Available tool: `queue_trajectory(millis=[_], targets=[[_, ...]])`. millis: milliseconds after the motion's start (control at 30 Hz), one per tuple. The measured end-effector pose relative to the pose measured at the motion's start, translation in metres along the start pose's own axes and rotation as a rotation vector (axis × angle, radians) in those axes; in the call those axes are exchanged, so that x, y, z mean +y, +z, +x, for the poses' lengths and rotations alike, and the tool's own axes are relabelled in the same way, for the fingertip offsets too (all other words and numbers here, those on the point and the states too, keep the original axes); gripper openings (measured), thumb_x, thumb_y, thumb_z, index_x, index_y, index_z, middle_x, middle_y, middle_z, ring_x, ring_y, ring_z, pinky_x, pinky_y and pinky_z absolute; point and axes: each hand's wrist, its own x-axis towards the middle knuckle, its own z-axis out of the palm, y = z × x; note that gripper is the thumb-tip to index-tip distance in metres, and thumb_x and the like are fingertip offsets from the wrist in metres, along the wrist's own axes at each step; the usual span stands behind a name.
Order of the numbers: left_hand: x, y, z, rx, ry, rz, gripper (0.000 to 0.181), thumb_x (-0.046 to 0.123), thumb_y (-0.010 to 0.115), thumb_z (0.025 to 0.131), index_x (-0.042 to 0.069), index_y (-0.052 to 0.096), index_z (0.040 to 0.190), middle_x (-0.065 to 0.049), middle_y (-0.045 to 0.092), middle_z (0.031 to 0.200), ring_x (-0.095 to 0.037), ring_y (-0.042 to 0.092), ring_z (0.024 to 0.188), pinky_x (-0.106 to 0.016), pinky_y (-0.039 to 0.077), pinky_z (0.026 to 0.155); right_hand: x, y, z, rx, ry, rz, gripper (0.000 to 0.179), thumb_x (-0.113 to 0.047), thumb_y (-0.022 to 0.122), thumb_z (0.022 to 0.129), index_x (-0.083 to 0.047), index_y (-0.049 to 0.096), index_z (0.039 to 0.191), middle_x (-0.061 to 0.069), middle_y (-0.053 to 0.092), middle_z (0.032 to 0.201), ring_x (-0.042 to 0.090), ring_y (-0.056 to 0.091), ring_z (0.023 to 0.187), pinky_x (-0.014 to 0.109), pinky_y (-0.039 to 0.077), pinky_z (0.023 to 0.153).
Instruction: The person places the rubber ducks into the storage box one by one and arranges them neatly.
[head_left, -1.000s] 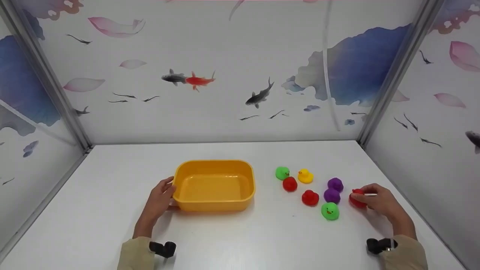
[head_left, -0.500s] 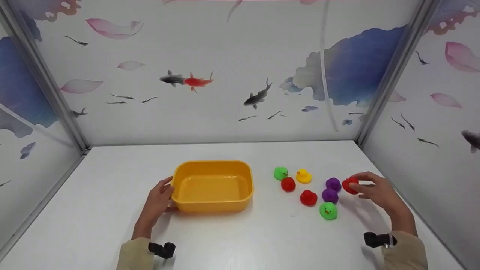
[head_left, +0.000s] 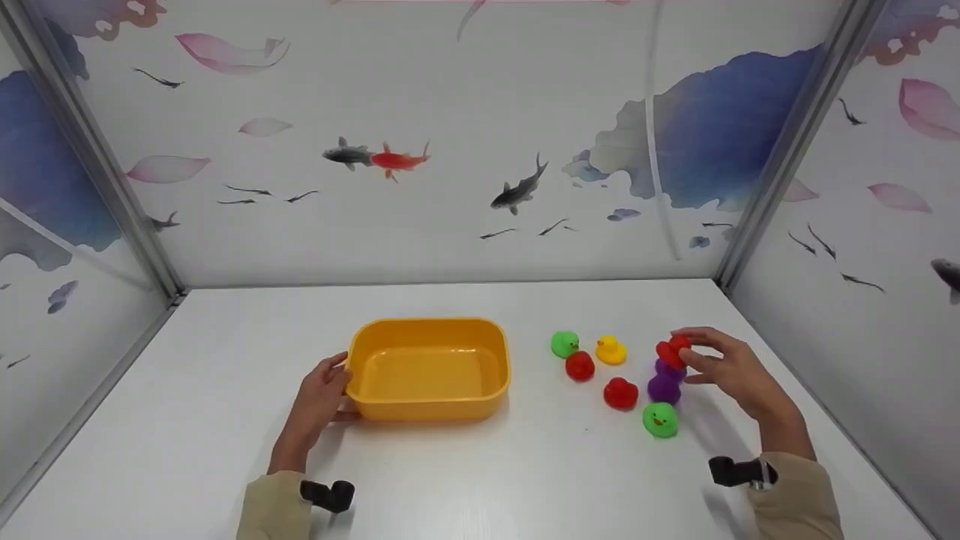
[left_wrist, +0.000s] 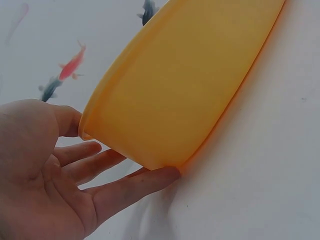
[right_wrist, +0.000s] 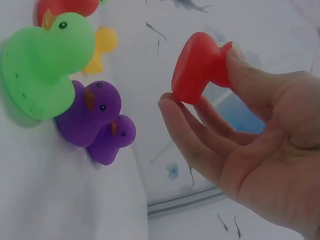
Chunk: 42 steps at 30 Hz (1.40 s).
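My right hand (head_left: pixel 731 369) pinches a red rubber duck (head_left: pixel 673 350) between thumb and fingers, raised off the table over two purple ducks (head_left: pixel 664 389). In the right wrist view the red duck (right_wrist: pixel 197 67) is tilted, and the purple ducks (right_wrist: pixel 90 112) stand beside a green duck (right_wrist: pixel 50 65). At the left end of a yellow plastic tub (head_left: pixel 427 411), my left hand (head_left: pixel 316 394) holds its side. The left wrist view has the thumb (left_wrist: pixel 67 120) at the tub's rim and a long finger (left_wrist: pixel 135 192) at its bottom corner. No duck shows inside the tub.
Between the tub and my right hand lie a far green duck (head_left: pixel 562 344), a yellow duck (head_left: pixel 611 350), two red ducks (head_left: pixel 621 394) and a near green duck (head_left: pixel 661 420). White panels printed with fish (head_left: pixel 517 191) enclose the white table (head_left: pixel 465 480) at the back and sides.
My right hand has lifted the red duck from the table's right side and carried it left and away from me, over the purple ducks. The left hand and the tub have stayed in place.
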Motion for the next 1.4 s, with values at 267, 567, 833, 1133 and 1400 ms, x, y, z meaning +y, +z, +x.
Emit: queue_trajectory(millis=[267,567,833,1133,1400], targets=[[0.001,0.003,0.001,0.006,0.001,-0.026,0.051,0.026,0.038,0.107,0.009,0.031,0.155,-0.023,0.043,0.153,-0.039,0.057,0.128,-0.040,0.064,0.082,-0.018,0.018,0.007,-0.052,-0.015,-0.001,0.054,-0.033,0.058,0.100,-0.007,0.044,0.146,0.026,0.042,0.149,0.027,0.065,0.112,0.029,0.059,0.094],[-0.001,0.003,0.001,0.003,-0.004,-0.022,0.051,0.027,0.038,0.107,0.008,0.033,0.155,-0.022,0.047,0.150,-0.038,0.057,0.127,-0.039,0.063,0.083,-0.027,0.045,0.015,-0.122,-0.066,0.036,0.050,-0.028,0.060,0.100,-0.005,0.046,0.141,0.023,0.045,0.147,0.037,0.063,0.121,0.031,0.059,0.096],[-0.003,0.001,-0.001,0.000,-0.007,-0.031,0.051,0.026,0.038,0.107,0.007,0.034,0.154,-0.023,0.047,0.149,-0.038,0.057,0.128,-0.040,0.063,0.084,-0.032,0.067,0.019,-0.145,-0.061,0.024,0.047,-0.028,0.062,0.098,-0.009,0.049,0.139,0.019,0.050,0.143,0.032,0.061,0.121,0.041,0.057,0.100],[-0.002,0.000,-0.002,-0.002,0.006,-0.038,0.050,0.026,0.039,0.107,0.006,0.035,0.153,-0.022,0.048,0.149,-0.038,0.057,0.127,-0.039,0.063,0.083,-0.036,0.088,0.027,-0.187,-0.060,0.037,0.040,-0.019,0.063,0.098,-0.011,0.054,0.136,0.017,0.054,0.142,0.039,0.049,0.135,0.042,0.053,0.105],[-0.002,0.001,-0.002,0.005,0.014,-0.023,0.050,0.026,0.038,0.108,0.005,0.036,0.152,-0.023,0.049,0.148,-0.038,0.058,0.125,-0.038,0.063,0.085,-0.045,0.105,0.041,-0.221,-0.064,0.040,0.040,-0.024,0.063,0.098,-0.015,0.056,0.136,0.016,0.055,0.142,0.038,0.052,0.134,0.047,0.052,0.107]])
